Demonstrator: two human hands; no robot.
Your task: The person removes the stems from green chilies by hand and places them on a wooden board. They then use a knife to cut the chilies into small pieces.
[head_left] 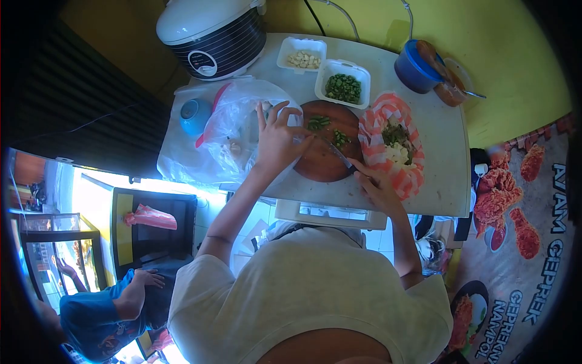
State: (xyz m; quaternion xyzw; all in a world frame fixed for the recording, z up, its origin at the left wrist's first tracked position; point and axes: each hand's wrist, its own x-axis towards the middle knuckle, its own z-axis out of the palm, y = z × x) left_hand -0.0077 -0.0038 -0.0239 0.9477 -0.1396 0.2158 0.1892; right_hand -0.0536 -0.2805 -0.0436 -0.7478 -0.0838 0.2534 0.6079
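Observation:
My right hand [379, 188] grips a knife [339, 155] by its dark handle, the blade slanting up and left over the round brown cutting board [312, 167]. My left hand [280, 139] is at the board's left edge, thumb and forefinger pinched close to the blade's tip, the other fingers raised; what the pinch holds is too small to make out. Two small heaps of chopped green pieces [341, 139] lie on the wood near the blade. Behind the board, a white foam box [364, 71] contains more cut green pieces.
Another foam box [284, 60] holds pale cloves. Right of the board is a red-and-white striped bag [370, 121] with scraps. A clear plastic bag [242, 100], blue cup [195, 116], rice cooker [212, 24] and blue tub [409, 70] surround it. A person in blue [94, 312] is at left.

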